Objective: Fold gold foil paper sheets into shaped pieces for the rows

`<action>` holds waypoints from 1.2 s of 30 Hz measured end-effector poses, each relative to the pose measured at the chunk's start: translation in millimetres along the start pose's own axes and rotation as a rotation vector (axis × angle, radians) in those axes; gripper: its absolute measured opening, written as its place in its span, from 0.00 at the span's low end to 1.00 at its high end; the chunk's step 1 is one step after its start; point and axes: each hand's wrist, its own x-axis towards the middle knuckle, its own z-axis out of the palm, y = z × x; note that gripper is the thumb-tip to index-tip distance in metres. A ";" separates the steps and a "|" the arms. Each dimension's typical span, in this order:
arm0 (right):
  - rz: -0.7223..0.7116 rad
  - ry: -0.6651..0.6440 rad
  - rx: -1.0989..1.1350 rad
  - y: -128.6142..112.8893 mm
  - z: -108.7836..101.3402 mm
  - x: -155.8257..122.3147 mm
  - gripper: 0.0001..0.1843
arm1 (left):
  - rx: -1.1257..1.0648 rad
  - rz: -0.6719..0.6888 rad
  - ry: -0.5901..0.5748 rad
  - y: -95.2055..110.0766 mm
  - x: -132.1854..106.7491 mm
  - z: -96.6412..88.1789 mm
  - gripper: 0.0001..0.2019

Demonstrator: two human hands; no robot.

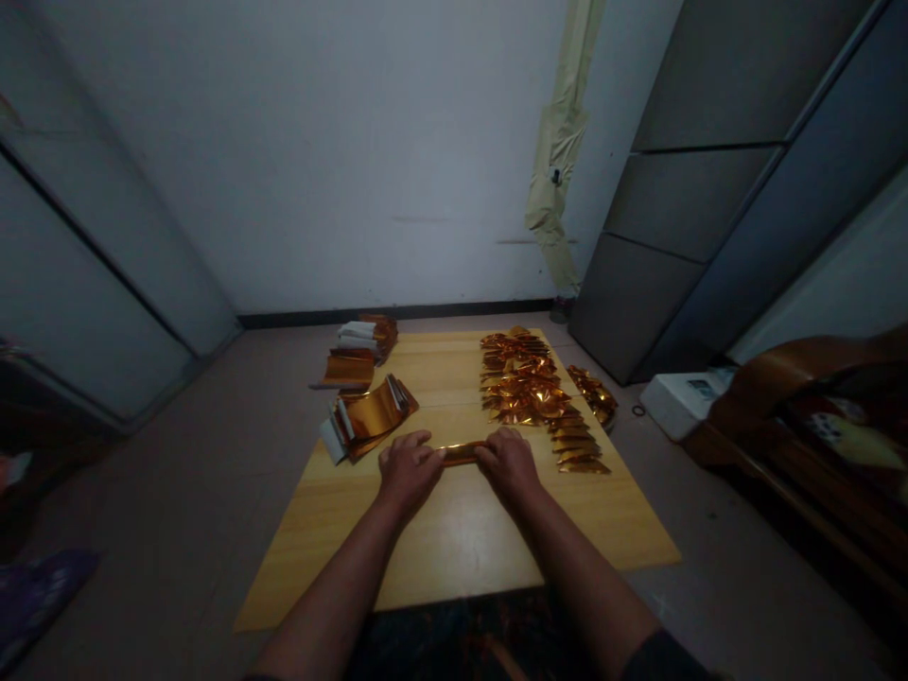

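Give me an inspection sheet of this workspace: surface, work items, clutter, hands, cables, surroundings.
Surface: wooden board lying on the floor.
Job's things: gold foil strip held between both hands; folded foil pieces rowed at right; foil sheet stacks at left.
Clutter: white box on the floor, right of the board.
Hands: left hand and right hand each grip one end of the strip.
Cables: nothing seen.
Surroundings: white wall, grey cabinet, wooden furniture at right.

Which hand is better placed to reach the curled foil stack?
Probably the left. The left hand touches the folded gold foil strip at its end nearest the stack of curled gold foil sheets; the right hand sits beside the row of folded gold pieces.
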 end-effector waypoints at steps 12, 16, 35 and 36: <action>0.058 0.019 0.035 -3.5 4.5 6.8 0.09 | -0.013 -0.040 0.026 0.7 2.6 4.7 0.07; 0.100 -0.003 -0.014 -9.5 3.0 9.8 0.10 | -0.007 -0.044 0.032 2.9 2.5 4.1 0.09; 0.094 0.002 -0.205 -12.6 10.6 6.1 0.11 | 0.227 0.020 0.140 16.7 -1.6 12.4 0.14; 0.097 0.001 -0.211 -12.6 10.9 5.9 0.11 | 0.237 0.019 0.137 17.2 -1.5 12.3 0.14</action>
